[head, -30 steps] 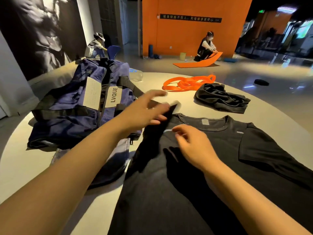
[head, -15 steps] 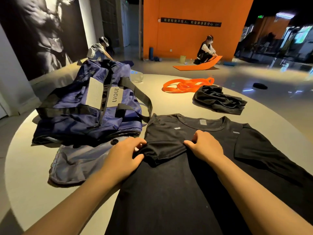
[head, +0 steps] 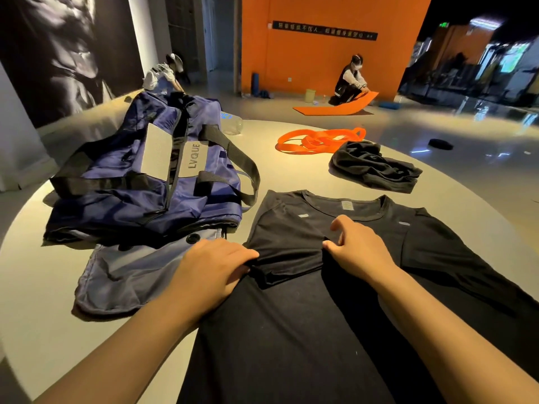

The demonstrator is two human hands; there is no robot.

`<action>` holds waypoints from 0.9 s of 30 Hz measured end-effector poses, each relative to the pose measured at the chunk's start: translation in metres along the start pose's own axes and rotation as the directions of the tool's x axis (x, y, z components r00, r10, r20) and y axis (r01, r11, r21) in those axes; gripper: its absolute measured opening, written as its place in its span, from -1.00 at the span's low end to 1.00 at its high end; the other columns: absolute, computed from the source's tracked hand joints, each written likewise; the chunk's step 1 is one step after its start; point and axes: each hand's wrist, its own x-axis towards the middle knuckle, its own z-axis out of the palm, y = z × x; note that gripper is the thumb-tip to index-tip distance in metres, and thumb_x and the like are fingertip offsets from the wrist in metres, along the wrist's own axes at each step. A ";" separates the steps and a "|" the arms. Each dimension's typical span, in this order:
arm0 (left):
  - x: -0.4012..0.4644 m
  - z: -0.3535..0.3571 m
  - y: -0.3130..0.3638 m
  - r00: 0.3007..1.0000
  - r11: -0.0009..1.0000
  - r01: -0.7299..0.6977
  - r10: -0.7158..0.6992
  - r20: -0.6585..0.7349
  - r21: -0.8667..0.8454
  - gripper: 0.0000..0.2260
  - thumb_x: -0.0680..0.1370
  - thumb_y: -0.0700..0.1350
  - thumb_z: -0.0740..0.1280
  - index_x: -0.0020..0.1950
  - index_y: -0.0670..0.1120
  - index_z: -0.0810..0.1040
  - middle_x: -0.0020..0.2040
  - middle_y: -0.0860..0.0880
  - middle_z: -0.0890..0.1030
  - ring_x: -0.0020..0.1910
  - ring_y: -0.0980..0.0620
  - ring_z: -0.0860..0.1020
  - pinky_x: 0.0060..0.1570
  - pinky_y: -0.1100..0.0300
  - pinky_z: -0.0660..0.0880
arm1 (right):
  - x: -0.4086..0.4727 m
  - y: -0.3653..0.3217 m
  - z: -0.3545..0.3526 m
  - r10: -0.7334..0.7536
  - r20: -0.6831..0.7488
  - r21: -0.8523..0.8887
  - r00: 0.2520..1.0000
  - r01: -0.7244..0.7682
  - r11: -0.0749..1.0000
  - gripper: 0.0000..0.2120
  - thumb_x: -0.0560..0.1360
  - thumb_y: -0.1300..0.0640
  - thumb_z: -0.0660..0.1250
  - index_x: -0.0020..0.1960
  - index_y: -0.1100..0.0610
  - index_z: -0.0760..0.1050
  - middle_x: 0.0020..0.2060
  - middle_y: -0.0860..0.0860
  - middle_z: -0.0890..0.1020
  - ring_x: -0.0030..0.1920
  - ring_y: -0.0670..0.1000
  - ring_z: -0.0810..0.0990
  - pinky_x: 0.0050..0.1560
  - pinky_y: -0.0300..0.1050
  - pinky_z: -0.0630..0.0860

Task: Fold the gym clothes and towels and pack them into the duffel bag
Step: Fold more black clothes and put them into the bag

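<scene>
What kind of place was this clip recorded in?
Probably a gym or fitness studio: orange resistance bands lie on the round table, a person across the floor handles an orange exercise mat, and a large physique photo covers the wall.

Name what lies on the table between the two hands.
In the head view, the folded-in sleeve of the black shirt lies between the left hand and the right hand; both rest on the shirt.
</scene>
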 end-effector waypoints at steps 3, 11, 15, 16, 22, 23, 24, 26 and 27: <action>0.005 -0.003 0.002 0.996 0.993 -0.090 0.091 -0.019 0.077 -0.70 0.47 0.05 0.18 -0.04 0.03 0.69 -0.14 0.05 0.67 -0.14 0.01 0.64 -0.20 0.11 0.55 | -0.002 -0.003 0.002 -0.079 0.034 -0.064 0.996 0.081 0.995 -0.74 0.55 -0.05 0.28 0.16 0.05 0.41 0.06 0.06 0.50 0.01 0.09 0.51 -0.08 -0.08 0.43; -0.001 -0.016 0.004 0.971 0.973 -0.055 0.104 0.215 -0.224 -0.39 0.54 0.39 -0.14 0.16 0.17 0.61 0.20 0.22 0.55 0.23 0.29 0.38 0.22 0.51 0.23 | -0.003 0.001 -0.010 -0.120 0.143 -0.086 0.982 0.133 0.987 -0.70 0.56 -0.06 0.27 0.23 0.05 0.40 0.15 0.06 0.44 0.12 0.09 0.48 0.01 -0.11 0.39; 0.020 -0.030 0.008 0.955 0.984 0.022 0.032 0.295 -0.179 -0.28 0.40 0.53 -0.18 0.25 0.24 0.52 0.19 0.32 0.50 0.23 0.33 0.39 0.22 0.42 0.29 | -0.004 0.018 -0.027 -0.111 0.037 -0.047 0.993 0.113 0.993 -0.72 0.58 -0.06 0.23 0.23 0.02 0.42 0.16 0.03 0.47 0.13 0.07 0.49 0.09 -0.08 0.43; 0.032 -0.030 0.011 0.968 0.980 0.058 -0.010 0.249 -0.188 -0.37 0.43 0.49 -0.08 0.25 0.22 0.52 0.16 0.31 0.50 0.18 0.31 0.43 0.21 0.34 0.36 | -0.002 0.025 -0.034 -0.092 -0.008 -0.035 0.996 0.092 0.995 -0.74 0.59 -0.05 0.22 0.23 0.02 0.44 0.16 0.03 0.49 0.12 0.07 0.51 0.10 -0.06 0.44; 0.121 -0.004 0.003 0.942 0.947 0.312 -0.319 0.102 0.072 -0.71 0.62 0.02 0.19 0.30 -0.01 0.50 0.24 -0.04 0.55 0.23 -0.04 0.46 0.19 0.06 0.40 | 0.009 0.107 -0.074 0.207 -0.171 0.203 0.963 -0.171 0.964 -0.77 0.58 0.05 0.24 0.18 0.11 0.50 0.04 0.07 0.58 -0.01 0.04 0.49 0.08 -0.02 0.49; 0.134 0.003 -0.001 0.935 0.932 0.316 -0.338 0.109 0.180 -0.68 0.62 0.06 0.19 0.32 0.00 0.48 0.26 -0.04 0.54 0.25 -0.05 0.44 0.19 0.06 0.39 | 0.014 0.124 -0.080 0.267 -0.185 0.231 0.946 -0.223 0.947 -0.76 0.57 0.04 0.26 0.18 0.12 0.51 0.06 0.09 0.59 -0.01 0.05 0.49 0.08 -0.02 0.48; 0.145 0.010 -0.007 0.923 0.912 0.324 -0.363 0.127 0.251 -0.66 0.61 0.10 0.17 0.34 0.02 0.46 0.26 -0.04 0.53 0.25 -0.05 0.44 0.19 0.04 0.40 | 0.021 0.142 -0.085 0.325 -0.188 0.248 0.927 -0.275 0.929 -0.75 0.57 0.04 0.28 0.18 0.13 0.52 0.10 0.11 0.59 0.00 0.06 0.49 0.07 -0.02 0.47; 0.162 0.023 -0.018 0.893 0.885 0.351 -0.415 0.176 0.307 -0.63 0.61 0.15 0.15 0.37 0.06 0.42 0.25 -0.03 0.55 0.23 -0.06 0.47 0.15 0.02 0.43 | 0.038 0.171 -0.091 0.411 -0.170 0.252 0.896 -0.364 0.897 -0.74 0.57 0.04 0.28 0.19 0.16 0.53 0.15 0.12 0.59 0.01 0.07 0.50 0.07 -0.04 0.45; 0.167 0.028 -0.023 0.874 0.875 0.369 -0.441 0.205 0.313 -0.61 0.60 0.17 0.15 0.38 0.07 0.40 0.25 -0.03 0.55 0.22 -0.07 0.49 0.14 0.02 0.44 | 0.048 0.182 -0.092 0.440 -0.153 0.245 0.885 -0.397 0.885 -0.74 0.57 0.05 0.27 0.18 0.17 0.54 0.15 0.13 0.59 0.02 0.08 0.50 0.07 -0.03 0.45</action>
